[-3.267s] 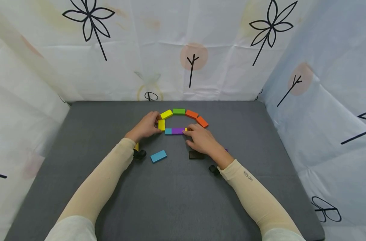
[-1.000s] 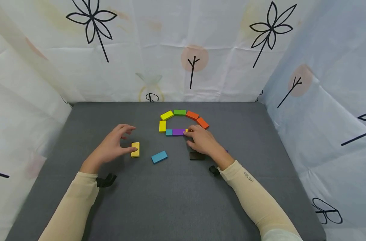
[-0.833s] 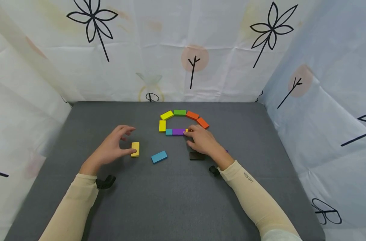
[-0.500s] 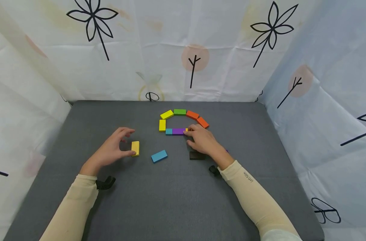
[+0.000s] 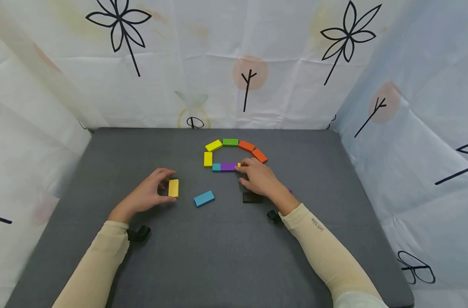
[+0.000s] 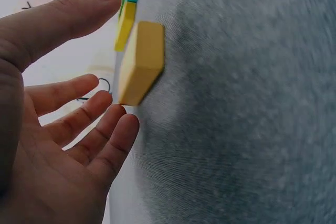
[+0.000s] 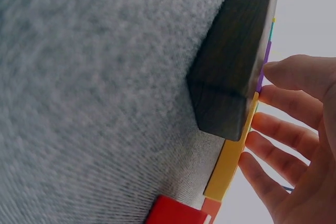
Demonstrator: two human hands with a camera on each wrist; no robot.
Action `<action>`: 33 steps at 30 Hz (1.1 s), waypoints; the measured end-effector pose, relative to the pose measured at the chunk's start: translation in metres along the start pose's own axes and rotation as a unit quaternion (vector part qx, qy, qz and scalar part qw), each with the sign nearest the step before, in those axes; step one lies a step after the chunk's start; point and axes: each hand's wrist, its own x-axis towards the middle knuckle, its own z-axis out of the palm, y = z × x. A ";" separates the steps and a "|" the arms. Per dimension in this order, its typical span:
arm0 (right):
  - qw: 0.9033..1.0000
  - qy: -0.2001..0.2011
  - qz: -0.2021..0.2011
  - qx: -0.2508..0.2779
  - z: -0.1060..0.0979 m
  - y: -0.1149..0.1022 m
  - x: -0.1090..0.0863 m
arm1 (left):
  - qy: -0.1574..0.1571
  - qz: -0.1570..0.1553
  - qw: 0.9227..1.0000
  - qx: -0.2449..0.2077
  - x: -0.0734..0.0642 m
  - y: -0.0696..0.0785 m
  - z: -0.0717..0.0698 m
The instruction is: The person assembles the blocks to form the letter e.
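Note:
My left hand surrounds a pale yellow block on the grey table, index finger at its far end and thumb at its near end. In the left wrist view a gap shows between the thumb and this block. My right hand rests with loosely bent fingers at a purple block and the orange-yellow block beside it. It partly covers both. A teal block, two yellow blocks, a green block and two orange blocks continue the ring.
A blue block lies between the hands. Below the right hand lies a dark brown block. A red block shows low in the right wrist view. White printed cloth walls the table's back and sides.
My left hand has left the yellow block at the ring's left side and moved back to the pale yellow block; its thumb has shifted from above to the near end. The right hand has stayed.

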 end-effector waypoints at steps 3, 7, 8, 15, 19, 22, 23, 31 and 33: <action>1.000 -0.003 0.002 -0.001 0.000 0.001 0.000 | -0.002 0.002 1.000 0.000 0.002 -0.004 0.002; 1.000 -0.005 0.004 -0.001 0.001 0.001 0.001 | -0.004 -0.001 1.000 0.009 0.003 -0.007 0.006; 1.000 -0.005 0.005 -0.001 0.001 0.001 0.001 | -0.003 -0.002 1.000 0.011 0.003 -0.007 0.006; 1.000 -0.002 0.006 0.004 0.001 0.001 0.001 | 0.003 -0.001 1.000 0.025 0.004 -0.007 0.007; 1.000 0.000 0.004 0.003 0.001 0.002 0.000 | 0.004 0.004 0.999 0.033 0.005 -0.008 0.007; 1.000 0.002 0.002 0.004 0.002 0.002 0.000 | 0.007 0.006 0.999 0.034 0.005 -0.008 0.008; 1.000 0.003 0.001 0.005 0.002 0.002 0.000 | 0.008 0.007 0.999 0.034 0.005 -0.008 0.008; 1.000 0.004 0.001 0.008 0.002 0.003 0.000 | 0.012 0.006 0.999 0.036 0.007 -0.005 0.008; 1.000 0.002 0.003 0.008 0.002 0.003 0.000 | 0.014 0.005 0.999 0.039 0.009 -0.004 0.009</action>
